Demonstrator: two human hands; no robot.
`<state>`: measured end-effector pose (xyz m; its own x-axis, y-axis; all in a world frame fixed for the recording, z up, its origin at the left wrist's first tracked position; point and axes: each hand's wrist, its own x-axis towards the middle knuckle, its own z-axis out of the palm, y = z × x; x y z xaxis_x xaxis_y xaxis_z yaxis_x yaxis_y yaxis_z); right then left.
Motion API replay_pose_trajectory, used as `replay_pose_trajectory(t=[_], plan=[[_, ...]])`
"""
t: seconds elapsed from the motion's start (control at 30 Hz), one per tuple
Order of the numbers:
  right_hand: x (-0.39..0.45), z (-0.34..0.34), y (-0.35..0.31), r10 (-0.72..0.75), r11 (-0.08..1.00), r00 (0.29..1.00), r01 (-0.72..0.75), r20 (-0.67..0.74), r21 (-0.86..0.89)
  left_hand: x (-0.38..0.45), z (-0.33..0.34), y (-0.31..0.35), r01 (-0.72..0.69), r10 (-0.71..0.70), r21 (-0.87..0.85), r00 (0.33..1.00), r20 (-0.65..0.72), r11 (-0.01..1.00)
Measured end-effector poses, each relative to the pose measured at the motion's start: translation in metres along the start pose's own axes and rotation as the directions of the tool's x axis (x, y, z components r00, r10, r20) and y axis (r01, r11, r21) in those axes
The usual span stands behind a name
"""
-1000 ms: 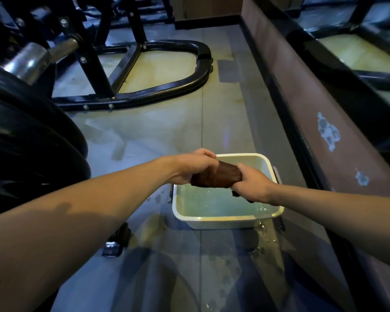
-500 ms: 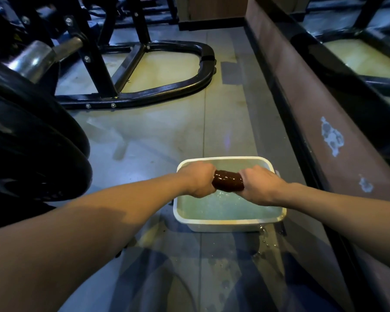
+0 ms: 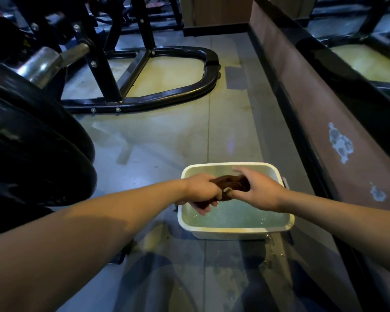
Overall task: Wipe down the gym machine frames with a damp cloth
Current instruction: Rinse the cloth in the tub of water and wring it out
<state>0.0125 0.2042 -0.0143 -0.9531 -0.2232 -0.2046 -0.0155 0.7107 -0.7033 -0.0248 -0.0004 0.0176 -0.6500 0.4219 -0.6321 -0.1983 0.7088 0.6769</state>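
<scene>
Over the white basin [image 3: 234, 231] of water on the floor, the left hand [image 3: 200, 190] grips one end of the dark brown cloth [image 3: 231, 182], while the right hand [image 3: 260, 191] pinches the other end with its upper fingers loosely spread. To wring well, I'd say both hands should clamp tight and twist opposite ways above the water. Droplets [image 3: 268, 251] already wet the floor. The black machine frame [image 3: 167, 97] lies well apart, big weight plates [image 3: 38, 154] crowding the left.
</scene>
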Motion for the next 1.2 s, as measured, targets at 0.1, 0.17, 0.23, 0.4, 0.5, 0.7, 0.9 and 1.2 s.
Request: replay_pose_trajectory(t=[0.1, 0.17, 0.23, 0.4, 0.5, 0.7, 0.9, 1.2], plan=[[-0.010, 0.000, -0.002, -0.168, 0.972, 0.986, 0.164, -0.011, -0.170, -0.008, -0.010, 0.003, 0.192, -0.114, -0.371, 0.968, 0.222, 0.908], [-0.013, 0.002, -0.001, -0.274, 0.909, 0.962, 0.258, -0.001, -0.327, -0.014, -0.011, 0.006, 0.242, -0.080, -0.548, 0.950, 0.302, 0.800], [-0.014, 0.015, -0.001, -0.367, 0.886, 0.923, 0.311, -0.111, -0.344, -0.018, -0.008, 0.011, 0.251, -0.015, -0.648, 0.938, 0.347, 0.719], [-0.008, 0.012, -0.007, -0.462, 0.882, 0.841, 0.402, -0.281, -0.247, -0.027, -0.002, 0.019, 0.203, 0.073, -0.552, 0.897, 0.436, 0.809], [-0.005, -0.008, -0.013, -0.420, 0.845, 0.902, 0.346, -0.104, -0.407, -0.021, 0.003, 0.019, 0.025, 0.032, -0.197, 0.959, 0.283, 0.980], [-0.002, -0.016, -0.022, -0.153, 0.769, 0.988, 0.135, 0.025, -0.624, -0.008, 0.017, 0.018, -0.181, 0.389, 0.729, 0.913, -0.125, 0.660], [0.003, -0.027, -0.036, 0.160, 0.957, 0.966, -0.102, 0.202, -0.272, -0.006, 0.005, 0.025, -0.146, 0.658, 0.963, 0.752, -0.041, 0.226], [0.008, -0.010, -0.023, 0.127, 0.992, 0.969, -0.123, 0.210, -0.031, 0.001, 0.000, 0.004, -0.242, 0.622, 0.921, 0.783, 0.000, 0.305]])
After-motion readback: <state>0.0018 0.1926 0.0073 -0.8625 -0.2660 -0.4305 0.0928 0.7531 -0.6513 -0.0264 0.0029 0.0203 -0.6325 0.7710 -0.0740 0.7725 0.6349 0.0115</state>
